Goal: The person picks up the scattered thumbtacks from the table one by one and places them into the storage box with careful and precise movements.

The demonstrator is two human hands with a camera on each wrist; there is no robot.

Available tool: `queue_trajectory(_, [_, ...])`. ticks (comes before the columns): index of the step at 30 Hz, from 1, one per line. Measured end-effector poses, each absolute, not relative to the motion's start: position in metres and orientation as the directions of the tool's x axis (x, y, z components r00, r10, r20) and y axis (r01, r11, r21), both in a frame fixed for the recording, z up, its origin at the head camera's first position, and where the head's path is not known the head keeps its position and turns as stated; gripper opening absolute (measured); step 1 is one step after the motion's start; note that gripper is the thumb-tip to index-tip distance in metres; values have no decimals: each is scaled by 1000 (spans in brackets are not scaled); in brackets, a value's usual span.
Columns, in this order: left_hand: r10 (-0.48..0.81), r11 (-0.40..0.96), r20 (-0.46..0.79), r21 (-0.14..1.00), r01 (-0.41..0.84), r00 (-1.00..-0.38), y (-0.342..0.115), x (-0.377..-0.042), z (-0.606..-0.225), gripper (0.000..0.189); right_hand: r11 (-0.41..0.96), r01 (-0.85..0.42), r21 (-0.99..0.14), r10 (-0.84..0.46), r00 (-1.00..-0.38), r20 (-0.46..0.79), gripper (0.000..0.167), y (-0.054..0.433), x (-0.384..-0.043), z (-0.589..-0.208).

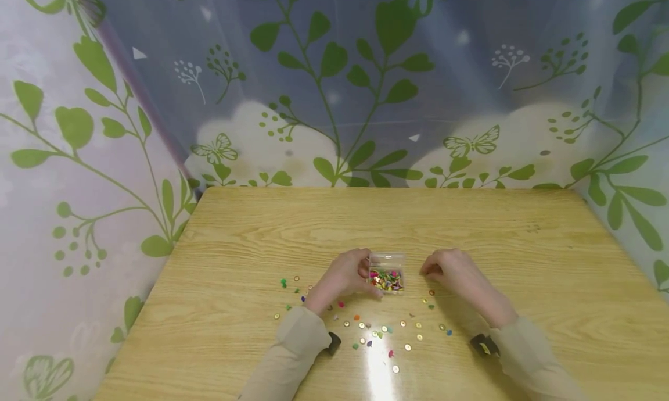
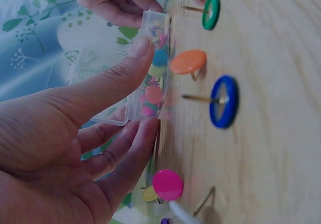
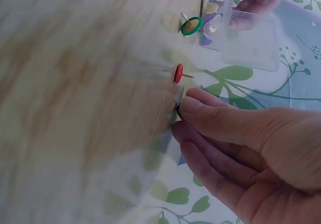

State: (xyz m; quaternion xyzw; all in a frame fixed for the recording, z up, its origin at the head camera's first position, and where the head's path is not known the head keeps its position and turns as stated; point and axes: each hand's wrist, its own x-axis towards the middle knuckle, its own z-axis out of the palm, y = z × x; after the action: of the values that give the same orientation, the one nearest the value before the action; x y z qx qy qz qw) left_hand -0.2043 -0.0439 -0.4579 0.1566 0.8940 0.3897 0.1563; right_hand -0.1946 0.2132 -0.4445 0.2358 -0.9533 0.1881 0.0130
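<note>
A small clear plastic box (image 1: pixel 387 264) with its lid swung back stands on the table, filled with colourful thumbtacks (image 1: pixel 387 280). My left hand (image 1: pixel 342 277) holds it from the left side, thumb along the near wall and fingers at the end, as the left wrist view shows. To the right of the box, my right hand (image 1: pixel 462 273) is low over the table. In the right wrist view its thumb and index finger pinch a thumbtack (image 3: pixel 178 111), mostly hidden by the fingertips. A red thumbtack (image 3: pixel 178 73) lies just beyond those fingertips.
Loose thumbtacks are scattered over the wooden table (image 1: pixel 251 232), mostly on the near side of the box; a blue one (image 2: pixel 224 102) and an orange one (image 2: pixel 188 62) lie close to the left hand. Printed leaf-pattern curtains (image 1: pixel 334 99) hang behind and beside the table.
</note>
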Motion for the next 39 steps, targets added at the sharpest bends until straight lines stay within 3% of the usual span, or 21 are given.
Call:
queue_trajectory(12, [396,662,-164,732,158,-903,-43,-204,-459,67,799,-489,-349,-445,-872,204,14,215,-189,-445])
queue_trajectory(31, [404,674,-162,718,174,-900,-44,-205,-458,63,688,-621,-376,-484,-778,400,15,173,-178,-430])
queue_trajectory(39, [397,680,-179,716,158,-900,-44,-205,-458,68,702,-612,-365,-474,-784,402,16,177,-177,-432])
